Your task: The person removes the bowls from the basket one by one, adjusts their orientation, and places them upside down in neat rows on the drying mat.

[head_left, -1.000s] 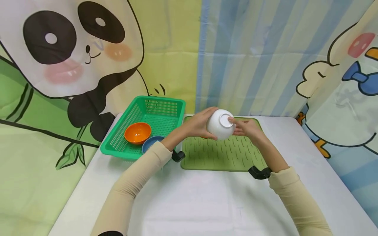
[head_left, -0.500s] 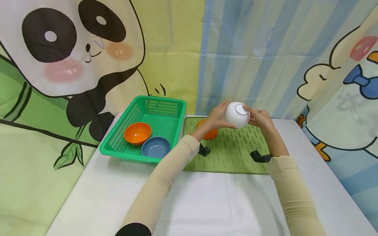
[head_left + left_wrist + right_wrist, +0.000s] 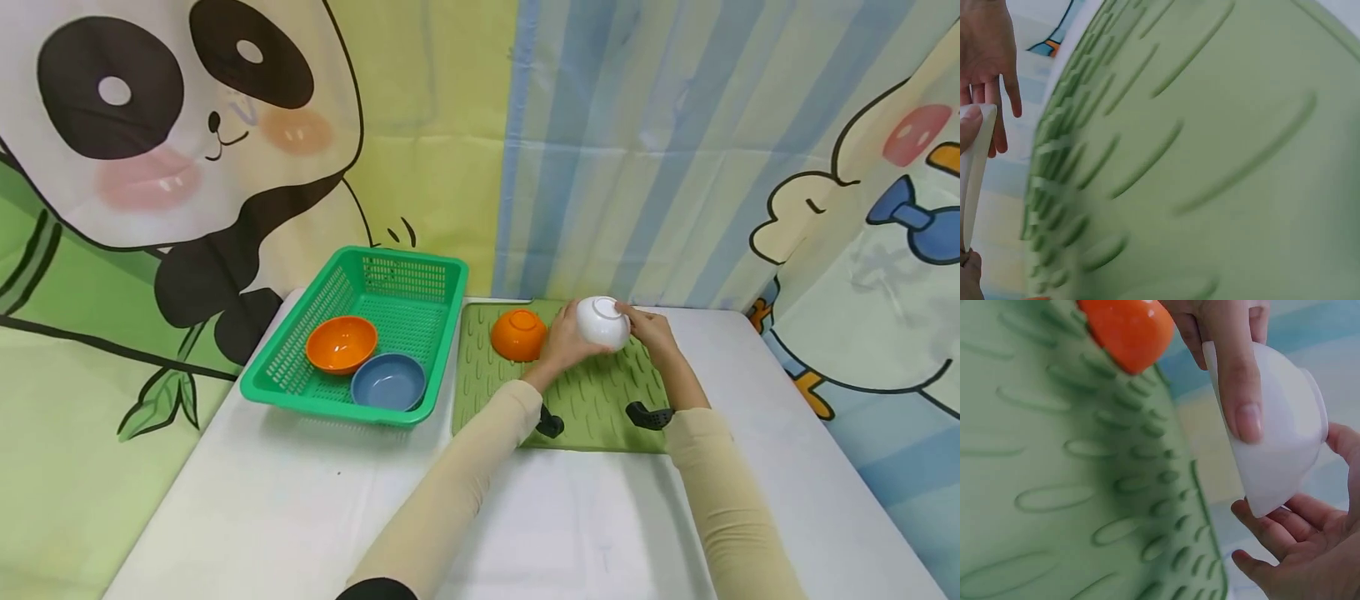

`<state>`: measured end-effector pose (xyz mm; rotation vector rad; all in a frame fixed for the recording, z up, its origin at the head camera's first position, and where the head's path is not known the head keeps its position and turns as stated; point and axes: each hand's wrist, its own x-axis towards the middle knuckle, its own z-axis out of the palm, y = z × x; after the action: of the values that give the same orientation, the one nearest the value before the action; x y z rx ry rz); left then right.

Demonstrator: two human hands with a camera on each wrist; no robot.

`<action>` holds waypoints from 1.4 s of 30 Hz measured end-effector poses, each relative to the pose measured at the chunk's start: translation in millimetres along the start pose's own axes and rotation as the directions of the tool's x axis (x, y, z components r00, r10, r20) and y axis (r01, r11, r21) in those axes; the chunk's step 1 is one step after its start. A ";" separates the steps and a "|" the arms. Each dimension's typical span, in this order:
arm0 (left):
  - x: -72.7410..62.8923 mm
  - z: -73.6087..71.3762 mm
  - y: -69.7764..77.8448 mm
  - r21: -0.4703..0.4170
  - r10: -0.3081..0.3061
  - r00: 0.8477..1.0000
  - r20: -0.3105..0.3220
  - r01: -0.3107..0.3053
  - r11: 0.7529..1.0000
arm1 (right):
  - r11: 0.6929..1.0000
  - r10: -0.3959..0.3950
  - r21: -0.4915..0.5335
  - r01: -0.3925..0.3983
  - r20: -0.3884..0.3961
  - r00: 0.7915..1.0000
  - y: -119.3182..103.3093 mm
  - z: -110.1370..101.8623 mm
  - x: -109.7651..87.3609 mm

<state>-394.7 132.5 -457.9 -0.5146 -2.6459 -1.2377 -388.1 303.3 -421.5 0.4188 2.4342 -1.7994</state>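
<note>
A white bowl (image 3: 602, 323), its foot ring turned up, is held above the right part of the green ribbed mat (image 3: 480, 400). My left hand (image 3: 567, 340) grips its left side; in the right wrist view the thumb lies along the outer wall. My right hand (image 3: 651, 330) pinches the bowl from the right, with the thumb at the foot ring and fingertips near the rim. An upside-down orange bowl (image 3: 519, 335) rests on the mat to the left of my left hand. The left wrist view shows only a strip of the white bowl (image 3: 971, 175) at its edge.
A green plastic basket (image 3: 258, 385) stands left of the mat. Inside it sit an upright orange bowl (image 3: 341, 344) and a blue bowl (image 3: 388, 382). The white table (image 3: 300, 500) meets a printed curtain (image 3: 427, 167) at the back.
Both hands have carried the white bowl rightward from near the mat's middle, then lowered it toward the mat. The overturned orange bowl, earlier mostly behind the left hand, now shows fully.
</note>
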 end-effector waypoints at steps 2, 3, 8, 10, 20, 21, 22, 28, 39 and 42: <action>-1.1 9.1 -2.8 -0.012 -0.029 1.000 -0.008 0.029 1.000 | 0.999 0.027 -0.019 -0.028 -0.017 0.999 6.3 1.0 3.9; -1.4 12.7 -4.6 -0.020 -0.042 0.999 -0.010 0.042 0.999 | 0.999 0.034 -0.032 -0.035 -0.022 0.999 8.6 1.8 5.5; -1.0 26.2 -14.8 -0.072 -0.130 0.992 -0.010 0.128 0.989 | 0.997 0.008 -0.075 -0.009 -0.006 1.000 18.9 5.0 12.5; -1.3 30.1 -17.2 -0.075 -0.148 0.989 -0.007 0.147 0.986 | 0.996 -0.002 -0.086 0.002 -0.005 1.000 22.5 5.1 14.2; -1.9 44.0 -17.9 -0.076 -0.138 0.990 -0.015 0.136 0.988 | 0.988 -0.048 -0.146 0.045 -0.017 0.999 29.9 4.5 8.2; -1.2 45.3 -17.8 -0.066 -0.136 0.991 -0.014 0.135 0.989 | 0.988 -0.048 -0.148 0.046 -0.013 0.999 30.9 3.5 8.5; -0.7 46.2 -17.5 -0.050 -0.132 0.991 -0.015 0.131 0.990 | 0.989 -0.044 -0.144 0.042 -0.013 0.999 31.5 3.0 9.1; 4.5 49.2 -19.2 0.018 -0.154 0.988 0.017 0.154 0.988 | 0.992 -0.057 -0.116 0.055 -0.012 0.998 38.5 3.1 17.4; 5.8 42.0 -16.4 0.057 -0.165 0.986 0.032 0.163 0.985 | 0.995 -0.073 -0.076 0.072 -0.019 0.997 42.8 5.7 18.6; 6.5 41.1 -15.2 0.096 -0.181 0.983 0.038 0.176 0.980 | 0.994 -0.075 -0.079 0.073 -0.023 0.997 43.0 6.8 18.7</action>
<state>-407.0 156.6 -493.0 -0.3000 -2.8256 -1.1552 -395.1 311.6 -467.6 0.3520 2.5602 -1.7301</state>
